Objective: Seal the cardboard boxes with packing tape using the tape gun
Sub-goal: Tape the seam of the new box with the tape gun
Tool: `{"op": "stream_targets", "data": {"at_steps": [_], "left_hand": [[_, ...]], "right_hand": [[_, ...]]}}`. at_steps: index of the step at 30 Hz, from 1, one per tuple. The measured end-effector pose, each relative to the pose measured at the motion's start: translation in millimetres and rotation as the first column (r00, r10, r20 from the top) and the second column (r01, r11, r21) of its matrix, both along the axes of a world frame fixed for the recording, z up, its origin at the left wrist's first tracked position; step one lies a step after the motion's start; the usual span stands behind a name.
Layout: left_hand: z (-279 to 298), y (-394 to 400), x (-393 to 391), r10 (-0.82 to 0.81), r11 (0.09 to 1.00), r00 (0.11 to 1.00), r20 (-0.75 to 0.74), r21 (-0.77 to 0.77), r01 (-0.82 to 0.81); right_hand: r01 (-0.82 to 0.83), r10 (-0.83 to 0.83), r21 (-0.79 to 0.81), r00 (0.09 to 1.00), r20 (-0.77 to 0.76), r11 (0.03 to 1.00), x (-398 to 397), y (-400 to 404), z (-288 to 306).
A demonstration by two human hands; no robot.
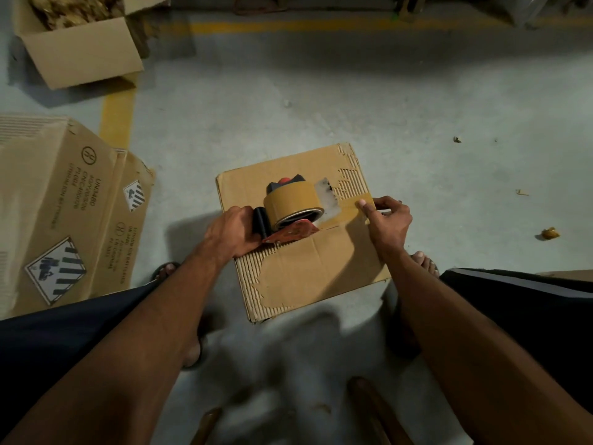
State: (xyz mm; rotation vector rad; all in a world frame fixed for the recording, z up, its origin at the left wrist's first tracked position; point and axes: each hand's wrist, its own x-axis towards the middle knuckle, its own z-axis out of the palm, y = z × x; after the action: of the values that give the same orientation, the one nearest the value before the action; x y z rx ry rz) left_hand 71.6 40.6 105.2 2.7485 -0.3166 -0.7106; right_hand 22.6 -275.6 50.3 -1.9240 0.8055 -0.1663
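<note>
a: two hands on one small cardboard box (308, 252), and it sits on the concrete floor (353, 107) between the person's feet. the tape gun (288, 208) rests on the box's top, a little left of centre.

b: and the line that matters?

a: the strip of brown tape (348, 208) runs from the gun's roll out to the box's right edge, roughly left to right across the top. so the gun lies to the left of the anchored end, and any pull would go leftward along that same axis, toward the box's left edge.

b: who's got what?

a: left hand (232, 231) is wrapped tight round the gun's black handle, fingers curled right over it. right hand (386, 218) is at the box's right edge, thumb flat on the tape end, the other fingers bent over the edge, pinning the strip down.

b: so the left is the working hand?

a: looks that way to me. the right only anchors. top face is torn, corrugation showing near the box's far right corner and its near left corner, so the tape may bite poorly there.

b: anything else around?

a: to the box's left, a bigger printed carton (64, 213) lying tipped, and beyond that an open carton (80, 49) with filling inside.
</note>
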Motion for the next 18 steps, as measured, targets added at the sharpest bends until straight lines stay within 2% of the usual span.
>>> {"op": "stream_targets", "data": {"at_steps": [3,7,9,11,13,16,18], "left_hand": [[3,15,-4,0.024,0.999,1.0,0.003,0.033,-0.024],[5,24,-9,0.05,0.995,0.999,-0.017,0.087,-0.048],[9,25,-11,0.062,0.993,0.998,-0.023,0.101,-0.06],[10,28,-14,0.102,0.992,0.994,-0.04,0.081,-0.099],[10,30,-17,0.165,0.986,0.984,-0.074,0.025,-0.164],[15,29,-23,0.168,0.984,0.98,-0.11,-0.045,-0.174],[19,29,-26,0.174,0.979,0.978,-0.115,-0.084,-0.184]], "right_hand": [[0.001,-0.001,-0.019,1.0,-0.025,1.0,-3,-1,-1],[0.027,-0.042,-0.096,0.985,-0.166,0.995,-3,7,3],[-0.017,-0.034,-0.183,0.962,-0.272,0.983,-4,18,16],[-0.193,0.03,-0.404,0.926,-0.375,0.894,-14,30,30],[-0.37,0.153,-0.563,0.906,-0.394,0.739,-34,42,45],[-0.595,0.354,-0.546,0.798,-0.487,0.59,-64,69,61],[-0.681,0.433,-0.463,0.725,-0.536,0.567,-79,102,67]]}}
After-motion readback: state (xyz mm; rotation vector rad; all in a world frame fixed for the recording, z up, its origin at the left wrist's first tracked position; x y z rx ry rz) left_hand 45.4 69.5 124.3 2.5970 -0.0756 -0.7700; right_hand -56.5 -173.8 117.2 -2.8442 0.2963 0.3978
